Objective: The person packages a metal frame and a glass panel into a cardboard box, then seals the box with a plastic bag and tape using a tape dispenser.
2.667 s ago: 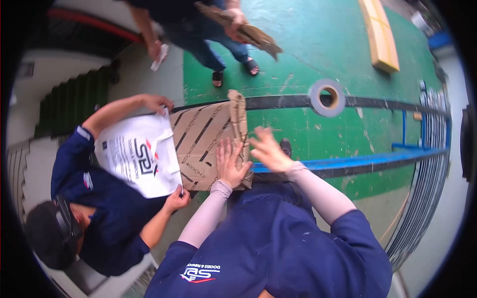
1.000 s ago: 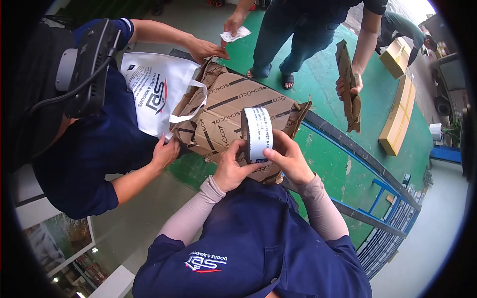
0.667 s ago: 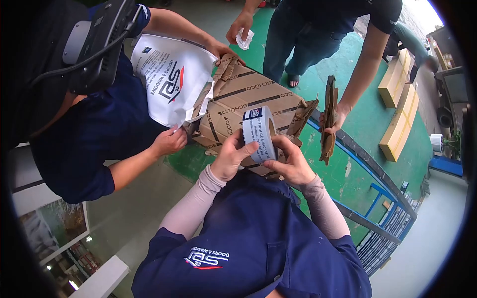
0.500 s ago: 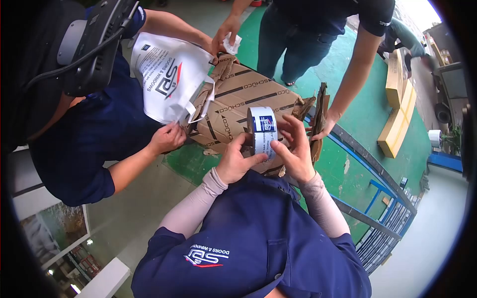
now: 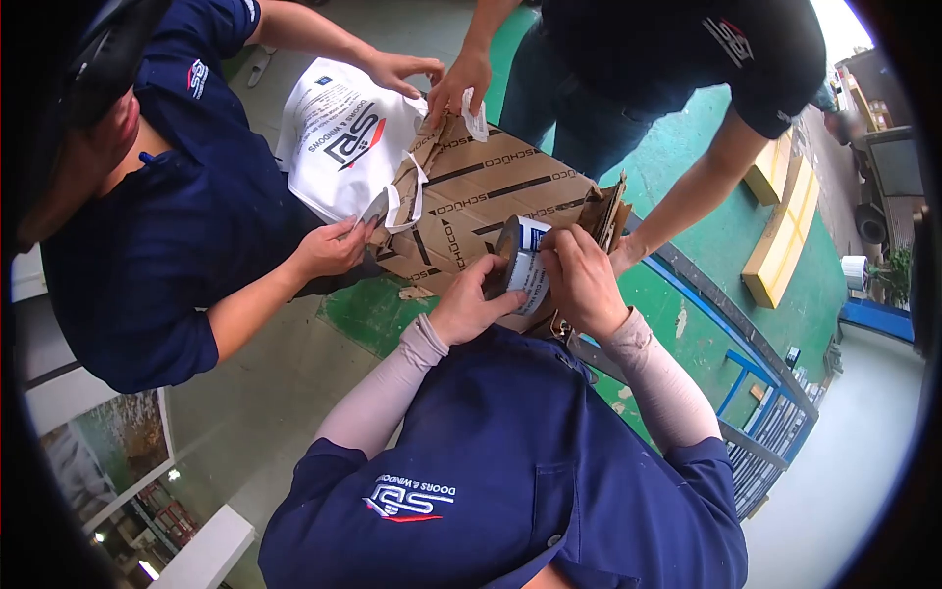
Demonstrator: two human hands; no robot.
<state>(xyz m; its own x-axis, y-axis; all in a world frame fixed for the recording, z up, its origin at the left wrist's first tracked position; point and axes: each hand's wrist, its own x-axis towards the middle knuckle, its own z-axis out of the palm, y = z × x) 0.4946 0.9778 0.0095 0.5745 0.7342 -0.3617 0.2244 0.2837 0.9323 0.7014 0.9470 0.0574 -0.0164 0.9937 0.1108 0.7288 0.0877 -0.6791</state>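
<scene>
A wide roll of printed white and blue tape (image 5: 531, 263) is between my hands, over the near side of a brown cardboard box (image 5: 466, 201) printed with SCHÜCO. My left hand (image 5: 476, 303) grips the roll by its left side, thumb across the lower edge. Bent fingers of my right hand (image 5: 586, 285) press on the roll's outer face at the right; their tips are partly hidden. Left of the box, a co-worker's hand (image 5: 331, 247) pinches the corner of a white printed bag (image 5: 334, 137). Another person's hand (image 5: 461, 90) holds a crumpled white piece at the box's far edge.
That person's other hand (image 5: 625, 255) rests by the torn cardboard flaps (image 5: 605, 211) at the right. A blue and grey metal frame (image 5: 731, 319) runs along the right. Yellowish long boxes (image 5: 782, 231) lie on the green floor (image 5: 677, 324).
My right hand's fingers have curled in against the tape, and the roll has tilted. The co-worker's far hand has lifted off the bag. The bag has shifted slightly.
</scene>
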